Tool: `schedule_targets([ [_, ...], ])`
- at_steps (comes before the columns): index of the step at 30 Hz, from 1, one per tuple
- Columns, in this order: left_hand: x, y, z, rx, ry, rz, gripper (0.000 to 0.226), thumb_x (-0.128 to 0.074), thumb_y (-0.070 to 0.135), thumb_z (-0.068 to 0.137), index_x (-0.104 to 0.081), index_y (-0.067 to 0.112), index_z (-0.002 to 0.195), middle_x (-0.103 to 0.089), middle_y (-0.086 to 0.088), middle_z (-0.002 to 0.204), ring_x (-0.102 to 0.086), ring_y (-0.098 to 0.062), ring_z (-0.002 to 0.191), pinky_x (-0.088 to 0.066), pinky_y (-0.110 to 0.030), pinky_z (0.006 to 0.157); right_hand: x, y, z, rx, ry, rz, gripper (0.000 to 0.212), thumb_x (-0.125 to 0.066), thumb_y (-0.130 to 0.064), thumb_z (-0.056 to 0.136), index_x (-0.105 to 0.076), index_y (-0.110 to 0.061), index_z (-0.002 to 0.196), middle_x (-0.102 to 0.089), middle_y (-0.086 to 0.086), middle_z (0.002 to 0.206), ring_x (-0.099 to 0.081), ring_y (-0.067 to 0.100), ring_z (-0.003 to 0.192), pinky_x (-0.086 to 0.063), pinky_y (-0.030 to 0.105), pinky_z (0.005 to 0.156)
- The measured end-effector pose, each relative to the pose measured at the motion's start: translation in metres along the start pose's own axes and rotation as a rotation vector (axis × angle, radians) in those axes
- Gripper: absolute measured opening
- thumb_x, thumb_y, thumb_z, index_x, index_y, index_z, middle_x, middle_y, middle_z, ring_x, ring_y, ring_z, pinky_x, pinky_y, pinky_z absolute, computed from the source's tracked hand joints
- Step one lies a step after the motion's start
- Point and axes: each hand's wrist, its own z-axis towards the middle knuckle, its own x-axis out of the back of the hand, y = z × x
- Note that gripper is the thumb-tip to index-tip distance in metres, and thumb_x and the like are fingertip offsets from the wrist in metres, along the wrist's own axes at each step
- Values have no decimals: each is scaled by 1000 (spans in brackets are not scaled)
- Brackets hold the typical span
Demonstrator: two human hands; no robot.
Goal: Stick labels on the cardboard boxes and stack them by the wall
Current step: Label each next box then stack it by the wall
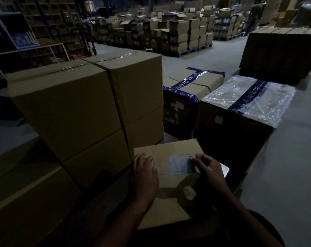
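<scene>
- Currently: small cardboard box (169, 175) sits low in front, its top facing the camera, just right of the tall box stack (83, 107).
- White label (179, 164) lies on the box top, toward its far right corner.
- Right hand (209, 171): fingers curled, fingertips on the label's right edge; pinching or just pressing, cannot tell.
- Left hand (144, 177): open, fingers straight, flat on the box top at its left edge.
- Blue-taped box (192, 90) and plastic-wrapped box (247, 104) stand behind on the floor (293, 166).

Print on the white label (182, 164) is too blurred to read.
</scene>
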Motion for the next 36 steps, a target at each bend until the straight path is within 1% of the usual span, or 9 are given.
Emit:
schedule_targets([
  [6,3,-3,15,-63,16,12,39,-48,25,100,-52,18,137,-37,0,153,-22,-17,144,-21,-33,116,14,-3,-23,-55,85,72,8,-64,-2,86,-60,-4,93,-65,2,88,-64,-5,74,-49,13,60],
  [9,2,-6,20,-113,48,43,35,-55,22,95,-60,14,128,-52,-7,141,-37,-25,136,-32,-43,113,29,1,-36,-121,171,74,25,-68,-8,85,-63,-14,109,-69,4,91,-67,5,83,-53,20,65],
  [12,-2,0,16,-199,138,-28,31,-65,13,84,-65,10,115,-61,-11,124,-48,-34,125,-39,-49,107,50,4,-54,-198,267,84,22,-66,-8,86,-65,-16,106,-69,-2,98,-67,11,90,-56,30,67],
  [15,-6,27,-3,-299,136,-128,34,-71,8,82,-63,12,114,-61,-9,121,-47,-29,123,-37,-40,105,76,13,-77,-278,416,133,17,-64,-3,86,-69,-15,97,-71,3,94,-67,15,81,-54,25,59],
  [21,-29,108,-72,-676,79,-411,21,-56,18,93,-66,13,111,-64,-1,115,-54,-18,115,-36,-22,103,127,40,-132,-513,783,337,17,-58,2,82,-70,-5,93,-67,13,73,-59,20,58,-48,22,49],
  [25,-69,147,-118,-813,-151,-502,20,-57,23,93,-67,18,108,-65,5,104,-58,-10,99,-41,-16,90,159,67,-163,-688,900,411,11,-56,2,81,-67,3,82,-62,14,61,-54,24,51,-43,25,48],
  [28,-121,151,-140,-723,-418,-478,20,-57,30,91,-67,24,107,-65,11,103,-61,-6,97,-46,-19,85,178,98,-177,-815,970,412,9,-57,-1,81,-63,5,78,-59,17,65,-51,25,51,-42,30,54],
  [32,-180,136,-155,-549,-636,-324,22,-58,30,86,-69,25,104,-67,11,103,-63,-7,97,-50,-28,87,201,144,-191,-940,1015,392,9,-60,0,79,-61,9,77,-60,20,70,-55,27,55,-45,33,56],
  [36,-207,139,-161,-468,-735,-208,20,-63,25,89,-67,25,108,-66,10,107,-62,-8,101,-43,-15,86,225,186,-199,-1056,989,383,16,-61,0,77,-62,13,86,-64,24,78,-59,28,58,-45,30,50],
])
